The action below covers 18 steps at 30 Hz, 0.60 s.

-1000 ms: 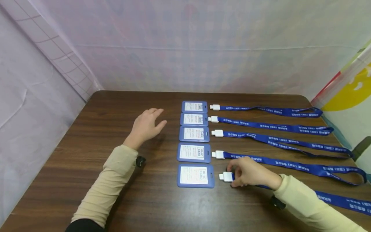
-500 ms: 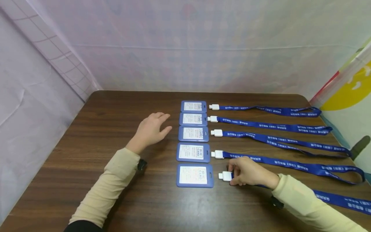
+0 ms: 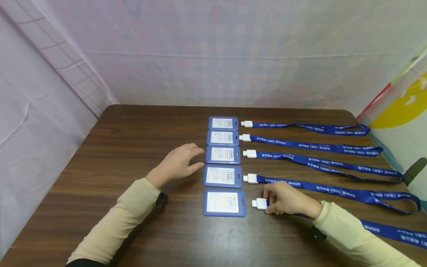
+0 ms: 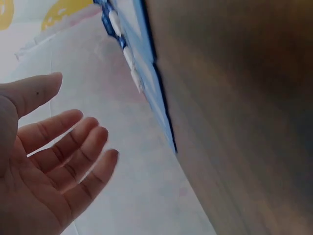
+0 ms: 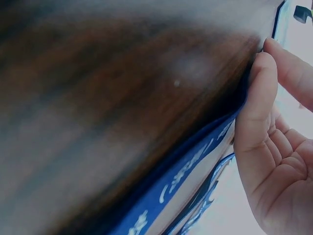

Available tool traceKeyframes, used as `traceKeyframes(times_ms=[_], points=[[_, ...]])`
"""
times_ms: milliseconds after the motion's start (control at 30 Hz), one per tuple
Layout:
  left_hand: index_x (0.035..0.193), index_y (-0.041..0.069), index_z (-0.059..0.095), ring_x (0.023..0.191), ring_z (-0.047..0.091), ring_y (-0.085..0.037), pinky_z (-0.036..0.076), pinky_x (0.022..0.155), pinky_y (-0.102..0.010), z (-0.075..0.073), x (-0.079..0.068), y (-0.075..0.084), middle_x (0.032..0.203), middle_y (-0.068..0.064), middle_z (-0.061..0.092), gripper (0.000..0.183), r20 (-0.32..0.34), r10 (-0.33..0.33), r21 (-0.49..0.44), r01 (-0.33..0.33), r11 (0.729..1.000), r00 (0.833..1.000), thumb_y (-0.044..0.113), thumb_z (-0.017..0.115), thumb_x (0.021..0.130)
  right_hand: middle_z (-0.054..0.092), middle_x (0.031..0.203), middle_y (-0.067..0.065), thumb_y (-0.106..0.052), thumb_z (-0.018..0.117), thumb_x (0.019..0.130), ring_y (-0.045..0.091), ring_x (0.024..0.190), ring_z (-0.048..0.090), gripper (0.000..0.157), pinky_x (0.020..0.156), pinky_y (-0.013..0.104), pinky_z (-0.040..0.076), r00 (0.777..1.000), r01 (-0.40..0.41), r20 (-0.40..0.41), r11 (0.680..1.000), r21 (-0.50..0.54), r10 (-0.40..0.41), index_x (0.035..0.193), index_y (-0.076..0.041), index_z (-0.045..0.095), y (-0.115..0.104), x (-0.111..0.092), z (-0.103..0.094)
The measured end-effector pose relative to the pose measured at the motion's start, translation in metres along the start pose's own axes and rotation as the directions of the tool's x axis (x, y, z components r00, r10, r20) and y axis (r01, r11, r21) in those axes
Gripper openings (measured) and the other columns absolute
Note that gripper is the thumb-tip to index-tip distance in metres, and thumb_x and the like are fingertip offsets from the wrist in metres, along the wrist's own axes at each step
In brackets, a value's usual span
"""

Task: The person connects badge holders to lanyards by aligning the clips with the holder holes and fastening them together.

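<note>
My left hand (image 3: pixel 178 163) hovers with relaxed fingers just left of the column of blue card holders, nearest to the third (image 3: pixel 222 154) and fourth holder (image 3: pixel 222 176); in the left wrist view its palm (image 4: pixel 39 191) shows with nothing in it. Beside the nearest card holder (image 3: pixel 224 203), my right hand (image 3: pixel 287 198) pinches a blue lanyard (image 3: pixel 393 231) just behind its white clip (image 3: pixel 261 203). That clip points left at the holder's slot, with a small gap between them. In the right wrist view the strap (image 5: pixel 181 176) runs away from my thumb and fingers.
Several more blue lanyards, such as the farthest one (image 3: pixel 320 129), lie stretched to the right, each with its white clip close to a card holder. All rest on a brown wooden table (image 3: pixel 133 129). Pale cloth (image 3: pixel 233 55) hangs behind the table.
My left hand has moved right and nearer to me, toward the card holders. My right hand keeps its pinch on the lanyard, almost unmoved.
</note>
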<state>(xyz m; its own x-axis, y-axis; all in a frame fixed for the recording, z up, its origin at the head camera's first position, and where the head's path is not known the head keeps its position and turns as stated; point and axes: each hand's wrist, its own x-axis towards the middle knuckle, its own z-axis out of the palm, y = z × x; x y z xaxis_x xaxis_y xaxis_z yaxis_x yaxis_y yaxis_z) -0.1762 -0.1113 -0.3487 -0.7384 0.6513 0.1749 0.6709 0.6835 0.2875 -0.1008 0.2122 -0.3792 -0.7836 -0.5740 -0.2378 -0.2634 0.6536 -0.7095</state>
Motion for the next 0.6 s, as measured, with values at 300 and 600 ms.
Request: traceKeyframes(times_ms=[300, 600], points=[[0.109, -0.001, 0.061, 0.090, 0.058, -0.017, 0.049, 0.077, -0.031, 0.014, -0.009, 0.022, 0.101, -0.009, 0.060, 0.033, 0.131, 0.189, -0.064, -0.181, 0.981, 0.973, 0.019, 0.066, 0.082, 0.054, 0.052, -0.006, -0.002, 0.076, 0.068, 0.008, 0.041, 0.051, 0.024, 0.037, 0.025, 0.044, 1.000, -0.003, 0.005, 1.000, -0.012, 0.003, 0.077, -0.007, 0.054, 0.000, 0.000, -0.001], [0.109, 0.004, 0.062, 0.080, 0.051, -0.012, 0.047, 0.069, -0.026, 0.024, -0.025, 0.040, 0.094, -0.003, 0.056, 0.034, 0.199, 0.246, -0.005, -0.250, 0.968, 0.949, 0.025, 0.067, 0.082, 0.053, 0.052, -0.008, -0.005, 0.076, 0.067, 0.007, 0.040, 0.050, 0.025, 0.037, 0.023, 0.043, 1.000, 0.015, -0.001, 1.000, -0.022, -0.015, 0.078, -0.009, 0.053, 0.002, 0.000, 0.002]])
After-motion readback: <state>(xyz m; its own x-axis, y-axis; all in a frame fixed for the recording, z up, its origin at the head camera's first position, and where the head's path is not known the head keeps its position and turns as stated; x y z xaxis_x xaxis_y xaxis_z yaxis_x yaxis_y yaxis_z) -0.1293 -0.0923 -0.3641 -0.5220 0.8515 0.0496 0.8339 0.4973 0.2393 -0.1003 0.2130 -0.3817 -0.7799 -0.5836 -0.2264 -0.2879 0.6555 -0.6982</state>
